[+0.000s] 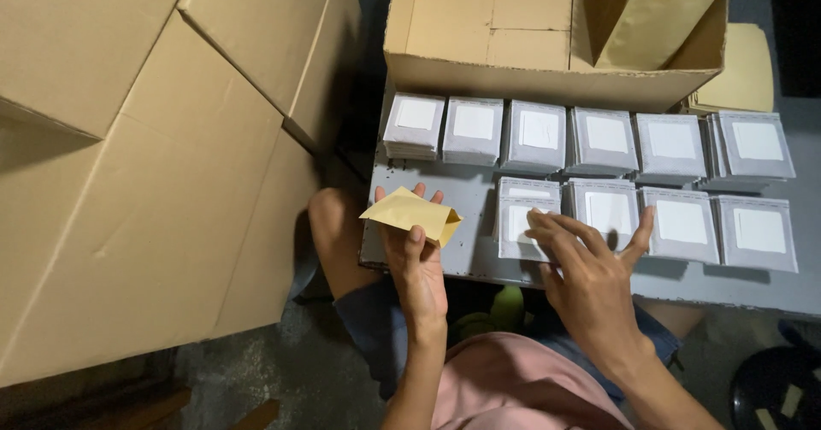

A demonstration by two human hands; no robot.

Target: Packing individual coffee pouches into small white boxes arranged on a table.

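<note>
From my remote seat, the place looked like a small packing or storage room, not a home. Large brown cardboard cartons (128,165) filled the whole left side of the frame, stacked close together. At the upper centre an open carton (547,28) held tan paper envelopes (658,11). Below it, a grey work surface (466,199) carried two neat rows of stacked small grey-white packets (607,139), all of the same kind. The floor (282,370) at the lower left was bare rough concrete, and the light was dim. The surface showed dark spots near its left edge.
</note>
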